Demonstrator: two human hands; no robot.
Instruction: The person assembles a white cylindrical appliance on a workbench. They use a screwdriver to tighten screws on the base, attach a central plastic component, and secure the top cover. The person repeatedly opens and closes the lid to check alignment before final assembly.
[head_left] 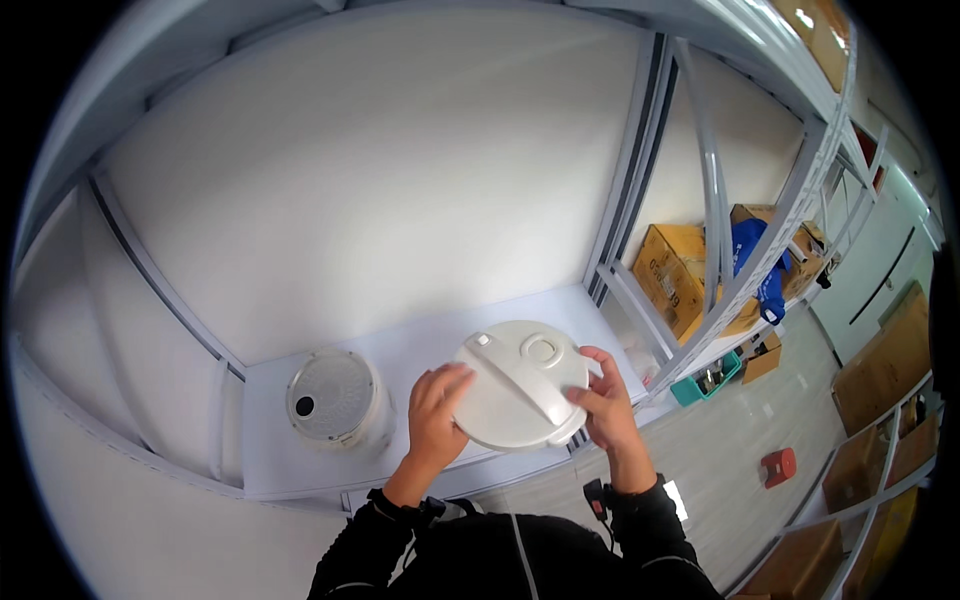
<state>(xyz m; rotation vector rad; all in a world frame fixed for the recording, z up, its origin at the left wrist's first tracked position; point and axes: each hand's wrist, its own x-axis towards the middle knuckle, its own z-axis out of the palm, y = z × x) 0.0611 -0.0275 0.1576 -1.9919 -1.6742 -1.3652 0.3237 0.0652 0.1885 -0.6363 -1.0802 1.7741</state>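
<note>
Both hands are closed around one item, a white round lid [505, 405], held in front of the body at the near side of the pale table [275, 465]. Its broad upper face is turned toward the viewer. Whether its underside touches the table is hidden.

Left hand [432, 420]: grasping the lid at its left rim. Fingers reach over the edge, with the tips on the margin of the upper face; the thumb is not clearly seen.

Right hand [608, 405]: grasping the opposite rim. Thumb lies on the upper face, just beside the lower right end of the raised handle bar [532, 385]; the other fingers are at and behind the edge.

The lid sits between the two palms. The bar crosses its face diagonally, upper left to lower right, clear of the left fingers. The round raised cap [541, 350] lies above and right of the bar, untouched. A small tab [483, 340] marks the bar's upper end.

Surroundings: a white cylindrical container [340, 395] with a grey top and a dark round spot [305, 406] stands on the table, left of the left hand and apart from it. Far right: a cardboard box [672, 278], blue fabric [746, 245], a teal bin [706, 384], and a red item [778, 467] on the floor.
</note>
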